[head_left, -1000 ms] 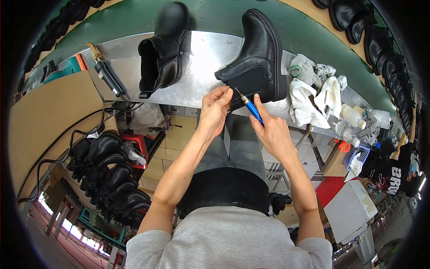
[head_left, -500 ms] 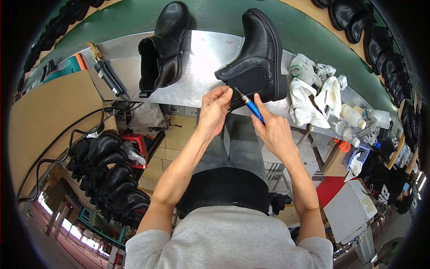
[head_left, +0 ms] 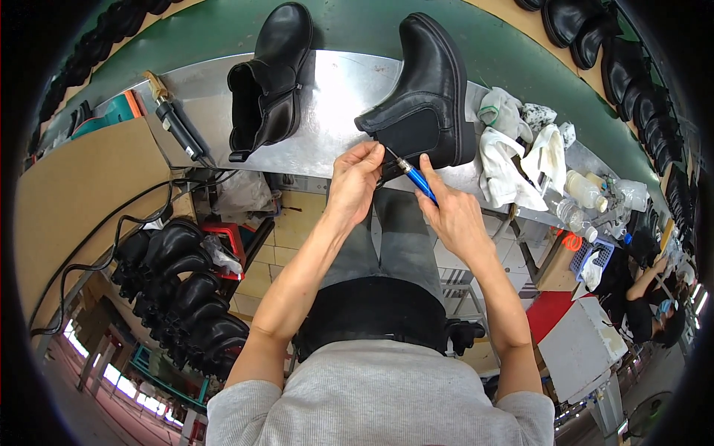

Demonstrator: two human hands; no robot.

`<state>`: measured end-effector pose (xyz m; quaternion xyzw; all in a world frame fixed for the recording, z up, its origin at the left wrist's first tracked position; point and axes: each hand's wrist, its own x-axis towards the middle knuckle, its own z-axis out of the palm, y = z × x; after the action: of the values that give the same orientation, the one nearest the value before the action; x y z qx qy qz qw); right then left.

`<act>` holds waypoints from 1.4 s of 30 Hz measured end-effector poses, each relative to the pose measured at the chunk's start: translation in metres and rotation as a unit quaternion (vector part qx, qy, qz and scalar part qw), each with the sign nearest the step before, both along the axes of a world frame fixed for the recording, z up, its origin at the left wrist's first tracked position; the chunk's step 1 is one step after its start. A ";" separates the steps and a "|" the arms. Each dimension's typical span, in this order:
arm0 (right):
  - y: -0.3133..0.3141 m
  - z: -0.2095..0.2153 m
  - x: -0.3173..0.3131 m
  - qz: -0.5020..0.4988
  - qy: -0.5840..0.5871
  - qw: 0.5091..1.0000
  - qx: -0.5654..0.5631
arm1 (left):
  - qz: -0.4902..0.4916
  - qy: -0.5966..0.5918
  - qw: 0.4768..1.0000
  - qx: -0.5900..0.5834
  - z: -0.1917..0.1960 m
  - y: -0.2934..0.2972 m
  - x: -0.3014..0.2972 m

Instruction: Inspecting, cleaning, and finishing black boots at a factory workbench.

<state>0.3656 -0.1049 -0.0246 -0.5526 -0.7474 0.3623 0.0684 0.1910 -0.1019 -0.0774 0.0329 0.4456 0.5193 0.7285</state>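
A black ankle boot [head_left: 413, 132] with an elastic side panel lies on its side on the metal bench top, its opening turned toward me. My left hand [head_left: 355, 177] is closed, thumb and fingertip pinched at the boot's top edge. The fingers hide exactly what lies between them. In my right hand [head_left: 454, 212] is a blue pen-shaped tool [head_left: 419, 179] with a thin metal tip. That tip points at my left fingertips, close beside the boot's edge. A second black boot [head_left: 274, 82] stands to the left, with its opening facing me.
White cloths [head_left: 512, 171] and several plastic bottles [head_left: 581, 192] lie to the right. A black corded tool [head_left: 178, 130] rests at the left, near a cardboard sheet [head_left: 89, 201]. Many black boots [head_left: 182, 286] are stacked below left. A co-worker [head_left: 651, 312] is at the far right.
The blue tool's tip has shifted slightly left, nearer my left fingertips. My left hand stays at the boot's edge. The co-worker at the right has changed posture, and an arm now shows.
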 end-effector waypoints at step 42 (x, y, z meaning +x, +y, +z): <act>0.007 0.009 0.008 0.007 -0.002 0.999 -0.033 | 0.006 0.022 0.999 -0.027 0.005 0.003 0.005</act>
<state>0.3734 -0.0980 -0.0160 -0.5501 -0.7392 0.3858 0.0460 0.1959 -0.0985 -0.0722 0.0223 0.4756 0.5103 0.7162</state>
